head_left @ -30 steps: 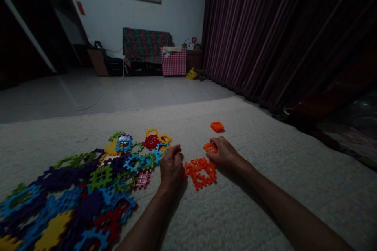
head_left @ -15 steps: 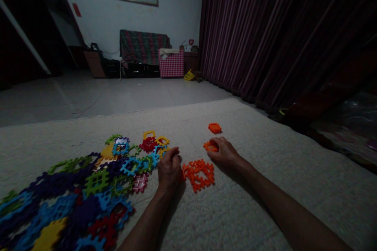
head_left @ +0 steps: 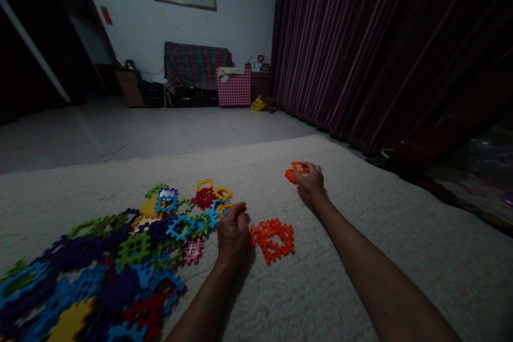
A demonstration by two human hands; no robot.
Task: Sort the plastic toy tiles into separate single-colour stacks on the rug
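Note:
My right hand [head_left: 310, 183] pinches an orange window-patterned building piece [head_left: 298, 168] between thumb and fingers. Directly under or against it is another orange building piece [head_left: 290, 175]; whether the two touch I cannot tell. My left hand [head_left: 233, 232] rests on the cloth with its fingers curled, its palm side hidden. Right beside it lies a small pile of orange notched pieces [head_left: 274, 240], some of them open frames. An orange edge shows at the left hand's right side, partly covered by it.
A large spread of mixed notched pieces [head_left: 134, 248], blue, purple, green, red and yellow, lies left of my left hand. Everything sits on a pale quilted cover [head_left: 360, 214]. Beyond its far edge are a tiled floor [head_left: 192, 128], a checked cloth [head_left: 234, 88] and dark curtains [head_left: 332, 37].
My right hand has moved farther away with the orange window piece, bringing it to the orange piece at the far right. My left hand has stayed by the orange pile.

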